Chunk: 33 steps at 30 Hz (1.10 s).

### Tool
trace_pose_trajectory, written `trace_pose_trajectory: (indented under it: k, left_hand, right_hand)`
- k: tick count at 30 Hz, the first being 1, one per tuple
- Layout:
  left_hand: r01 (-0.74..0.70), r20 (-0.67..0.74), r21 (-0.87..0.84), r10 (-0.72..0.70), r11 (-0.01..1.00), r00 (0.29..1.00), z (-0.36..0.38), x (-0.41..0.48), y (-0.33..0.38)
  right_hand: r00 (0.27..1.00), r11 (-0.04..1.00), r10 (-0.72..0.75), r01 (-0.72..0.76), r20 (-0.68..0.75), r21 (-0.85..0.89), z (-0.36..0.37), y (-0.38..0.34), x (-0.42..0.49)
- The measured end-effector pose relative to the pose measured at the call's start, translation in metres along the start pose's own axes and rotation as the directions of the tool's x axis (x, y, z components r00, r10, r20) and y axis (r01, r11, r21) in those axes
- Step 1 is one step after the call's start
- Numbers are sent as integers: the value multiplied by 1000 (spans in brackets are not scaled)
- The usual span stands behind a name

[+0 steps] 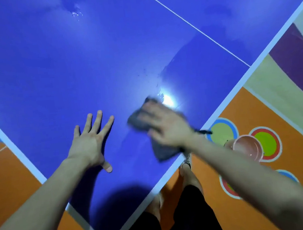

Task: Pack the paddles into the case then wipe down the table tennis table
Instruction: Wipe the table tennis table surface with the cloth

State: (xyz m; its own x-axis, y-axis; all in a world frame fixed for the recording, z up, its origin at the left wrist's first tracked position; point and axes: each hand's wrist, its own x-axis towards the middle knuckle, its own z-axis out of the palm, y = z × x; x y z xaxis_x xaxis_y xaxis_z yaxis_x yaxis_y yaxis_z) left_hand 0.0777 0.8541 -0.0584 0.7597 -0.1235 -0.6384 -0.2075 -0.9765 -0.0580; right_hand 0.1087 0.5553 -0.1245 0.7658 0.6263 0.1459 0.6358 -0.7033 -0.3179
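Wiping stage under way, packing can't be checked

- Right hand [168, 126]: fingers laid out flat, pressing a grey cloth [162, 152] onto the blue table [60, 67] near its right edge. Hand and cloth are motion-blurred, so the exact finger lay is a bit uncertain.
- Left hand [90, 146]: fingers spread wide, palm flat on the table, holding nothing. Looks like a brace.
- Wet glare [167, 99] sits just beyond the cloth. There are darker damp-looking patches further up, either side of the white line [194, 27]. My read: a good part of the surface has been gone over and the near corner is in progress.
- Paddles and case are not in view, so I'm assuming they're packed.
- Pink bowl [247, 148] is on the orange floor [10, 182] beside the table, likely the water for the cloth.
- Writing: no brand, label or text readable anywhere.
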Motion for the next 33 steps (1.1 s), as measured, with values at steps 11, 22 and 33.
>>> trace_pose_trajectory:
  k: [11,22,33]
  left_hand:
    - [-14,-34,1,14,1000,999,4,1,-7]
    - [2,-28,5,-1,1000,1000,1,2,-4]
    - [25,2,2,-25,1000,1000,-3,0,-1]
  right_hand:
    - [928,924,373,-370,17,-95,25,-86,15]
    - [749,727,657,-660,-89,-186,-28,114,91]
    - [981,996,13,3,191,-86,24,-65,18]
